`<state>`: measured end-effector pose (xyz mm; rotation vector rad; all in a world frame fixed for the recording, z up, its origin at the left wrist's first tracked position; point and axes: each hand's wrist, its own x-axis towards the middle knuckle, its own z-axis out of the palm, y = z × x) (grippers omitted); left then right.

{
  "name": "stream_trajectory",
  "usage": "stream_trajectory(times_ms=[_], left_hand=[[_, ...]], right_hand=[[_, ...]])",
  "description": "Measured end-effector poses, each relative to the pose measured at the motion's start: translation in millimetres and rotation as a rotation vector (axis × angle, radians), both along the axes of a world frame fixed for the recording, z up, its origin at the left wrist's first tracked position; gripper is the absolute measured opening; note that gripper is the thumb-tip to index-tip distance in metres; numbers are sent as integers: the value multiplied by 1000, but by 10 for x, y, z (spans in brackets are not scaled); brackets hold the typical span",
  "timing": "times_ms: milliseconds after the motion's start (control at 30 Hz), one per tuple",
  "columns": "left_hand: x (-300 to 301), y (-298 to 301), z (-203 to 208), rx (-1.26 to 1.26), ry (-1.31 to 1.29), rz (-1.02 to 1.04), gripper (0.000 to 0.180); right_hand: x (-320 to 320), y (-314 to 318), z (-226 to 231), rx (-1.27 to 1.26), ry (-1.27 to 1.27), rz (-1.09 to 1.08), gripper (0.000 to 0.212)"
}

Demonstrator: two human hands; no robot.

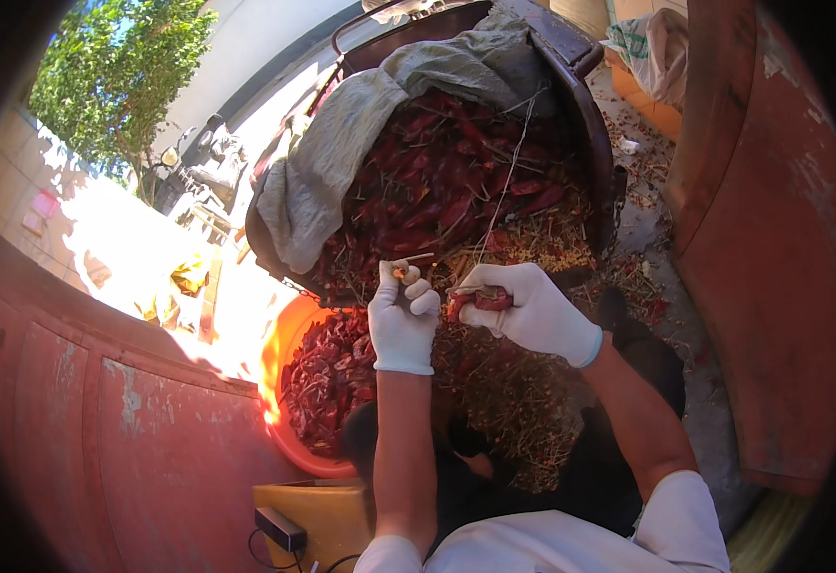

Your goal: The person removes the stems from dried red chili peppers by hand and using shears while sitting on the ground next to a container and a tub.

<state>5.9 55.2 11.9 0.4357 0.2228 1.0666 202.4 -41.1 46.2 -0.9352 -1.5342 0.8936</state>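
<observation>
In a white glove, my left hand (403, 325) is closed, pinching a thin pale stem (420, 257) with a small orange bit at its base. My right hand (537, 310), also gloved, wraps its fingers round a dark red dried chili pepper (492, 299). The two hands are held close together but apart, in front of a heap of dried chili peppers (437, 181). That heap spills from a grey woven sack (327, 177) lying open in a dark metal cart (604, 124). A pale string (508, 181) hangs from the sack toward my right hand.
An orange basin (320, 465) of red chilies stands left of my legs. Loose stems and debris (532, 411) lie between my legs. Red door panels (179, 420) flank me, another (771, 286) at right. A yellow wooden piece (327, 511) with a black box (279, 528) is at lower left.
</observation>
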Motion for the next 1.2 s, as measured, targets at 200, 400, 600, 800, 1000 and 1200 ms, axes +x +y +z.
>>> stream_trajectory(times_ms=[200, 400, 600, 800, 1000, 1200], left_hand=[[-160, -492, 252, 473, 1080, 159, 36], [-82, -622, 206, 938, 1791, 245, 34], [144, -681, 495, 828, 1305, 519, 27], [138, -651, 376, 1051, 1310, 587, 13], [137, -687, 328, 989, 1258, 640, 8], [76, -686, 179, 639, 976, 521, 8]], right_hand=[[8, 112, -146, 115, -135, -426, 27], [-88, 157, -308, 324, -302, -523, 40], [-132, 131, -336, 388, -424, -496, 53], [-246, 113, -397, 326, -322, -336, 51], [-328, 1, -303, 145, -348, -312, 36], [-321, -7, -229, -17, -340, -166, 39]])
